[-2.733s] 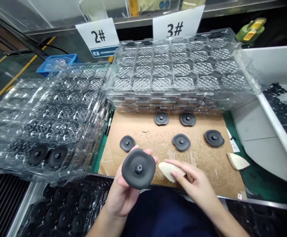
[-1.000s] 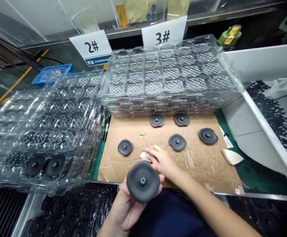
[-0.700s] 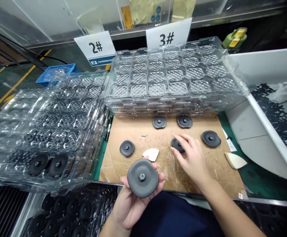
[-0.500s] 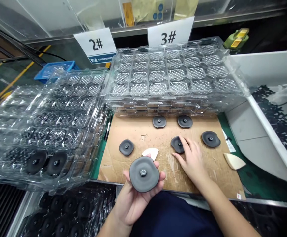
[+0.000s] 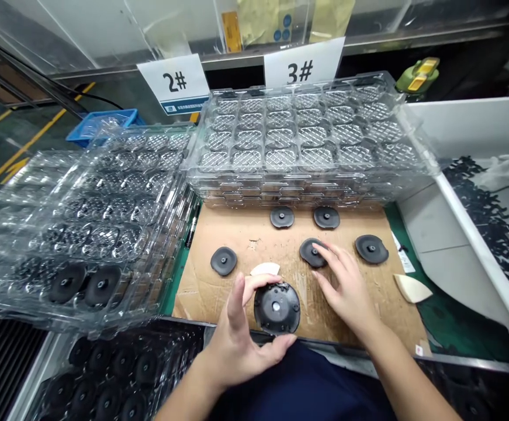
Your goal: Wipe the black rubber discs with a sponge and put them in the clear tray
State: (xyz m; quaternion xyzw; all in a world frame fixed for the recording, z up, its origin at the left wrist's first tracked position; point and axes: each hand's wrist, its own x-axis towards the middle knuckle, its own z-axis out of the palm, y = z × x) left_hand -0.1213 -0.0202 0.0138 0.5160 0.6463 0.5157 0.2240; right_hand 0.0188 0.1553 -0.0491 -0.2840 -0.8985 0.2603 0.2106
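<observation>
My left hand (image 5: 241,333) pinches a black rounded-square plastic disc (image 5: 275,318) at its rim between thumb and forefinger. Its underside faces me, with a pale round spot in the centre and small studs about the edge. My right hand (image 5: 346,280) has its fingers apart over another black disc (image 5: 310,255), which lies on the cardboard with its centre nut up. The fingertips overlap that disc's right side; whether they touch it I cannot tell. Just beyond the left hand lies a white wedge-shaped piece (image 5: 265,269), partly covered by a finger.
More black discs (image 5: 223,261) lie about the cardboard sheet (image 5: 193,301). Stacked clear trays (image 5: 280,158) stand behind it, others (image 5: 100,196) at left, two cells holding discs. A cream wedge (image 5: 412,288) lies at right beside a white bin (image 5: 451,245) with small black parts.
My left hand has turned its disc over, from nut side to underside, and now grips it by the rim. The right hand's fingers have eased back from the disc on the cardboard.
</observation>
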